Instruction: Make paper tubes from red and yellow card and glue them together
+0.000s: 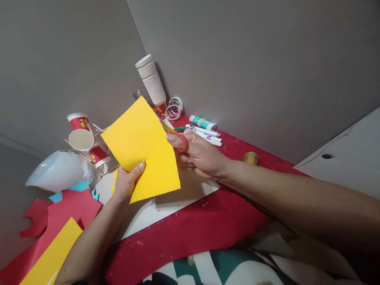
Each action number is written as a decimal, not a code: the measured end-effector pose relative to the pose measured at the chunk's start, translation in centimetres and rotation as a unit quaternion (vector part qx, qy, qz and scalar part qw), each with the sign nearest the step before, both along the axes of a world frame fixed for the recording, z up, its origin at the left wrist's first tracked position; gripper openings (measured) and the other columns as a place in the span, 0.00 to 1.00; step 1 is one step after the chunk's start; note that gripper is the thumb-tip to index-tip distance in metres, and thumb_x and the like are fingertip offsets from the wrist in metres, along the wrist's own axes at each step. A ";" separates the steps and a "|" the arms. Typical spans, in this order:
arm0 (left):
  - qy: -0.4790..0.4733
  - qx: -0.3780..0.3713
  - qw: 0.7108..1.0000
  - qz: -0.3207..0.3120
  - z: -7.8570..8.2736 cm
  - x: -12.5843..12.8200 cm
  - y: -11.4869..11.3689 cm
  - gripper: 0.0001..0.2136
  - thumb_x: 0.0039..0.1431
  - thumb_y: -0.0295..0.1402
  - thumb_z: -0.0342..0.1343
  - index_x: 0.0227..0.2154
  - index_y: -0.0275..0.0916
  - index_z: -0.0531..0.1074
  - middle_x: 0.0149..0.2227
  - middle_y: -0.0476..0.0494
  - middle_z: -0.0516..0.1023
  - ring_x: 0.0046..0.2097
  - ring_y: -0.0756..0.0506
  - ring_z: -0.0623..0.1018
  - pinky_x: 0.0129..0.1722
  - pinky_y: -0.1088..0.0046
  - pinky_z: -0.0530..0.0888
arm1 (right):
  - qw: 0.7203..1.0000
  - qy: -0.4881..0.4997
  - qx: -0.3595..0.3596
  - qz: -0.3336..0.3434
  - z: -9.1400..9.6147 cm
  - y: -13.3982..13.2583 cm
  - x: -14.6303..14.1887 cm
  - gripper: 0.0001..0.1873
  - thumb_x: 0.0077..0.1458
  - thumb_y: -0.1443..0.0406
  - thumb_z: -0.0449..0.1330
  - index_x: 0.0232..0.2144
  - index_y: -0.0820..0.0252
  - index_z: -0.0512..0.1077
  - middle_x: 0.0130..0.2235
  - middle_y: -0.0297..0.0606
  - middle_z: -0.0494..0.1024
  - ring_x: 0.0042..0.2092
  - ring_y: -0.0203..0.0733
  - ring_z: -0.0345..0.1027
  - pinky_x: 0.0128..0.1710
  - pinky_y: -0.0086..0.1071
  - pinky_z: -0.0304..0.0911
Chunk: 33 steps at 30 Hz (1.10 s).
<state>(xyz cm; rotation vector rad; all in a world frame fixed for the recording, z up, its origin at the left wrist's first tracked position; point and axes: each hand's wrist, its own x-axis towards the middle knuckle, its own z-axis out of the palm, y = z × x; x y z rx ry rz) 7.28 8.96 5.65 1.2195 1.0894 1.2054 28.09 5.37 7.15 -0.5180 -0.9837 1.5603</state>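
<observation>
A sheet of yellow paper (142, 146) is held up over the table, pinched by my left hand (129, 180) at its lower left edge, thumb on top. My right hand (202, 156) grips a pair of scissors with orange-red handles (184, 143). The blades lie along the right edge of the yellow sheet and are partly hidden behind it, so I cannot tell how far apart they are. Beneath the sheet, a white board (190, 198) rests on the red tablecloth (184, 233).
Behind the sheet stand a tall stack of paper cups (151, 81) and white rings (174, 108). White markers (209, 136) and a glue tube (203, 122) lie to the right, near a gold spool (251, 158). Red paper (69, 211) and red-white cups (81, 140) are at left.
</observation>
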 end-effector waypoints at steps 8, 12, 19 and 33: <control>0.028 -0.013 0.999 0.011 0.5 0.0 0.4 0.28 0.28 0.43 0.79 0.36 0.37 0.82 0.37 0.41 0.87 0.36 0.38 0.86 0.39 0.65 0.84 | 0.999 0.022 -0.022 0.018 0.3 0.2 -0.1 0.28 0.46 0.45 0.69 0.21 0.57 0.60 0.13 0.19 0.53 0.15 0.24 0.39 0.14 0.21 0.39; 0.045 -0.008 0.999 -0.003 1.1 0.4 0.4 0.29 0.27 0.44 0.79 0.36 0.37 0.81 0.36 0.40 0.86 0.36 0.37 0.86 0.38 0.63 0.84 | 0.999 0.033 -0.022 -0.014 0.7 0.4 0.1 0.31 0.39 0.45 0.73 0.19 0.56 0.58 0.12 0.17 0.52 0.14 0.24 0.38 0.13 0.22 0.38; 0.044 0.027 0.999 -0.006 3.3 -0.4 0.4 0.24 0.34 0.39 0.77 0.38 0.37 0.80 0.40 0.39 0.86 0.39 0.36 0.86 0.41 0.62 0.84 | 0.994 0.047 -0.017 -0.097 0.7 1.4 1.0 0.30 0.41 0.43 0.70 0.20 0.56 0.61 0.11 0.18 0.52 0.15 0.25 0.40 0.14 0.22 0.41; 0.143 0.021 0.971 0.191 12.6 -13.3 -3.5 0.14 0.60 0.21 0.59 0.48 0.21 0.74 0.37 0.43 0.85 0.46 0.43 0.84 0.49 0.65 0.78 | 0.990 0.018 -0.055 -0.131 0.0 0.6 1.0 0.26 0.55 0.49 0.67 0.17 0.58 0.67 0.10 0.24 0.52 0.14 0.26 0.43 0.16 0.28 0.39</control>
